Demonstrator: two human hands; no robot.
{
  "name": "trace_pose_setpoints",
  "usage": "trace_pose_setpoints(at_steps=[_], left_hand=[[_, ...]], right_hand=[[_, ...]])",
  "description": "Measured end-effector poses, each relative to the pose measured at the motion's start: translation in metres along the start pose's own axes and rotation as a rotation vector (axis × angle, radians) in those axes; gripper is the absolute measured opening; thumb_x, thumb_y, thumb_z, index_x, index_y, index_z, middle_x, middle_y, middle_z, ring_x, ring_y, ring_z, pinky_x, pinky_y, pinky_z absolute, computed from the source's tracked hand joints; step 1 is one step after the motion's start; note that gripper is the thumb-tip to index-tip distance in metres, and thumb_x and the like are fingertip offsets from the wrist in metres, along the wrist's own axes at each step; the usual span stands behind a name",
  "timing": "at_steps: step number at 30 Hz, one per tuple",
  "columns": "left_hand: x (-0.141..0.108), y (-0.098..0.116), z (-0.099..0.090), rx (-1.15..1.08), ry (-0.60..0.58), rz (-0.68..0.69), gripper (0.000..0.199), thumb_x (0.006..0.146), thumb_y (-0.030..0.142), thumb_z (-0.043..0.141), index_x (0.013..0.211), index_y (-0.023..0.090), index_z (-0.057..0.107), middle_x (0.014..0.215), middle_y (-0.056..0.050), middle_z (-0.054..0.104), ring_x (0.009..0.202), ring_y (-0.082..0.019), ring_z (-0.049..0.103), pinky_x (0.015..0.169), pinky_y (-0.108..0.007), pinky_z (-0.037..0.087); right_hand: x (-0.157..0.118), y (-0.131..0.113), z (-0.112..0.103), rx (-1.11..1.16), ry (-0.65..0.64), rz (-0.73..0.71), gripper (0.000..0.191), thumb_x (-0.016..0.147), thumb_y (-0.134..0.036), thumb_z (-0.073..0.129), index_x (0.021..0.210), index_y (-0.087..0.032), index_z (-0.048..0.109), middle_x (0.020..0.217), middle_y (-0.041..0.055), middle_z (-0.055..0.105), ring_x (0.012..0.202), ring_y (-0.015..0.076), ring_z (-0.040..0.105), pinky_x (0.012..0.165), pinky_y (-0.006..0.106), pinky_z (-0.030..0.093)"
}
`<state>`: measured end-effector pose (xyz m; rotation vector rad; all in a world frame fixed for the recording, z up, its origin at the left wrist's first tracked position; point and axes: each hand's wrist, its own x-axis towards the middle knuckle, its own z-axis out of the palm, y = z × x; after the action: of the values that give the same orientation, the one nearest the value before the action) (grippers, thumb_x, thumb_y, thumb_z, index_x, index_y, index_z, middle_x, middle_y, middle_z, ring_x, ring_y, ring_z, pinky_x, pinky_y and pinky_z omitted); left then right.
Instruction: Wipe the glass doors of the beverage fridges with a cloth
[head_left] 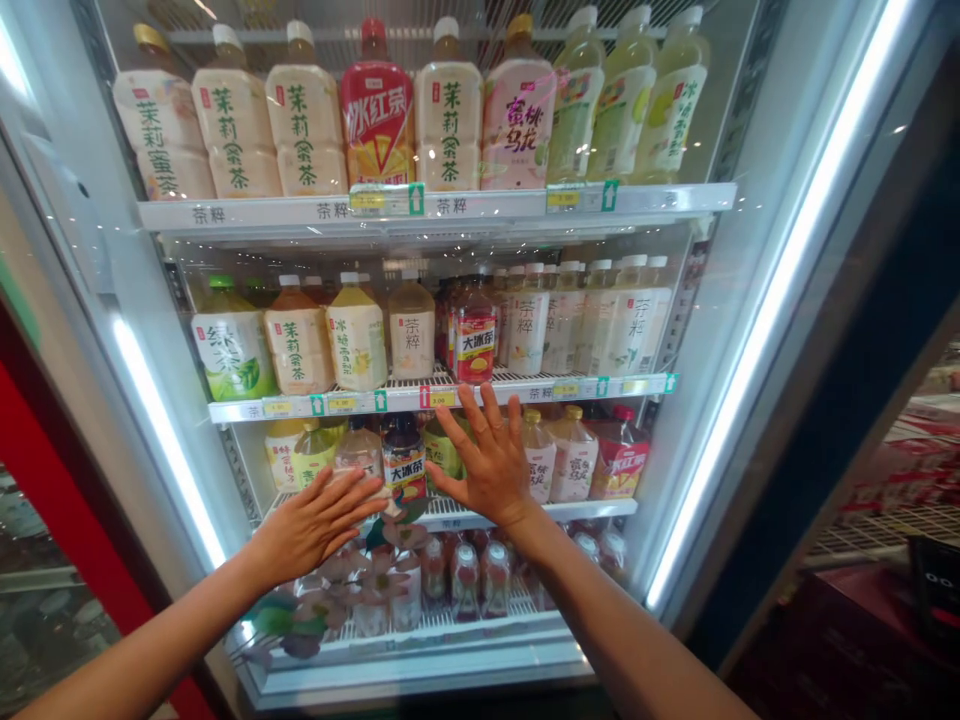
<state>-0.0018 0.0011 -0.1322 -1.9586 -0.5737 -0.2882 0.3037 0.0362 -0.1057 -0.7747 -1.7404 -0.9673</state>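
Two bare arms reach in from the near side of a drinks cooler, and look at those hands! The left hand is flat and open, fingers pointing right, holding nothing. The right hand is spread wide, fingers fanned upward, and it's empty too. Neither one has hold of anything.

Between them, on the third shelf, stands the dark tea bottle, upright and right by the left fingertips, though I can't tell whether they're touching. The right fingertips sit just below the price tag on the edge of the shelf above. Off to the right, pale peach bottles line up on the same shelf, while a row of small bottles waits lower down, just beneath the hands.

Now, the danger here! Those bottles stand close together near the shelf lip, so a careless push could tip one and knock over its neighbours. A bottle going over that lip would land among the small ones below. The price tag could also get knocked by those raised fingers. And I can't tell whether glass stands in front of the hands, so a hard press might land on a pane.
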Motion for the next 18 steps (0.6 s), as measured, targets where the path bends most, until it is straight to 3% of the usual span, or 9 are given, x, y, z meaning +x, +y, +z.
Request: trace_pose_setpoints(at_steps=[3, 7, 9, 11, 16, 18], left_hand=[[0.013, -0.030, -0.013, 0.007, 0.013, -0.048, 0.076, 0.098, 0.049, 0.052, 0.163, 0.031, 0.018, 0.172, 0.003, 0.014, 0.161, -0.022, 0.004, 0.133, -0.047, -0.001], [0.074, -0.092, -0.042, 0.043, 0.104, -0.315, 0.077, 0.100, 0.048, 0.047, 0.165, 0.030, 0.009, 0.174, -0.001, -0.003, 0.160, -0.026, -0.009, 0.131, -0.054, -0.005], [0.091, -0.101, -0.046, 0.043, 0.147, -0.368, 0.077, 0.101, 0.048, 0.045, 0.165, 0.029, 0.006, 0.173, -0.001, -0.009, 0.159, -0.027, -0.013, 0.130, -0.054, -0.008], [0.087, -0.087, -0.039, 0.039, 0.142, -0.329, 0.078, 0.100, 0.049, 0.045, 0.165, 0.027, 0.007, 0.173, -0.003, -0.010, 0.159, -0.028, -0.012, 0.130, -0.053, -0.008], [0.033, -0.013, -0.008, 0.030, 0.031, -0.045, 0.077, 0.097, 0.050, 0.054, 0.163, 0.026, 0.024, 0.173, -0.001, 0.010, 0.161, -0.027, 0.002, 0.133, -0.049, 0.002], [0.027, -0.005, -0.007, 0.024, 0.008, 0.014, 0.069, 0.098, 0.050, 0.053, 0.160, 0.030, 0.030, 0.172, 0.004, 0.015, 0.161, -0.023, 0.002, 0.133, -0.046, 0.002]], right_hand=[[0.000, 0.000, 0.000, -0.002, 0.003, -0.002, 0.092, 0.093, -0.055, 0.063, 0.165, -0.025, 0.016, 0.172, 0.0061, 0.013, 0.160, 0.0306, 0.012, 0.130, 0.060, 0.012], [0.000, 0.000, 0.000, 0.002, 0.025, -0.007, 0.090, 0.093, -0.055, 0.063, 0.165, -0.025, 0.019, 0.172, 0.0054, 0.012, 0.160, 0.0306, 0.012, 0.131, 0.060, 0.010], [0.000, 0.000, 0.001, 0.002, 0.027, -0.006, 0.090, 0.093, -0.055, 0.063, 0.165, -0.025, 0.019, 0.172, 0.0054, 0.012, 0.160, 0.0308, 0.012, 0.130, 0.061, 0.011], [0.000, 0.000, 0.001, 0.000, 0.020, -0.002, 0.090, 0.093, -0.055, 0.063, 0.165, -0.025, 0.019, 0.172, 0.0059, 0.014, 0.160, 0.0308, 0.012, 0.130, 0.061, 0.012], [-0.001, 0.000, 0.001, -0.012, 0.005, -0.002, 0.089, 0.092, -0.056, 0.063, 0.164, -0.024, 0.022, 0.172, 0.0070, 0.013, 0.160, 0.0308, 0.011, 0.131, 0.059, 0.011], [-0.001, 0.000, 0.000, -0.020, -0.011, 0.003, 0.087, 0.092, -0.056, 0.063, 0.164, -0.025, 0.024, 0.172, 0.0076, 0.016, 0.160, 0.0308, 0.012, 0.130, 0.059, 0.012]])
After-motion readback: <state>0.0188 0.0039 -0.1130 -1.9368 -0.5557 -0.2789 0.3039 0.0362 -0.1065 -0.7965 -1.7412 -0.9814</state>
